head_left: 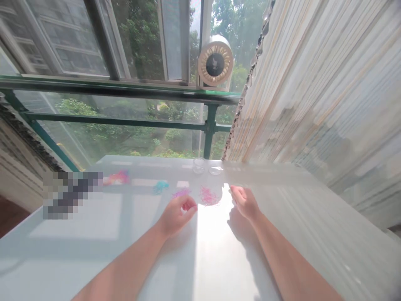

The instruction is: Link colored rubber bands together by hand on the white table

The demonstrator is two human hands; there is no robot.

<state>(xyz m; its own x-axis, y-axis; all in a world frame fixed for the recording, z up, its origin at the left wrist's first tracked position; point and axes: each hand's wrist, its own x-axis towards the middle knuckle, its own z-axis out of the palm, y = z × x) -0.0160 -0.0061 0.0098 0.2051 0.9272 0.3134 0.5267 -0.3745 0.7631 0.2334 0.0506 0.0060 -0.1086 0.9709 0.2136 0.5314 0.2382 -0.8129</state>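
My left hand (176, 214) is closed in a pinch above the white table (150, 259), thumb against curled fingers. Just beyond it lies a purple heap of thin strands (181, 192). Farther right is a loose pink heap of thin strands (208, 196), between my two hands. My right hand (246, 203) is also closed, its fingertips pressed together over the bright sunlit patch. Whatever either hand may hold is too small or hidden to make out. A teal heap of thin strands (161, 186) lies to the left of the purple one.
Two clear round dishes (198, 167) stand near the table's far edge. A pink and orange bundle (117, 177) lies at the left, beside a blurred-out dark object (73, 196). A round fan (215, 62) stands on the window ledge. A sheer curtain (300, 83) hangs along the right.
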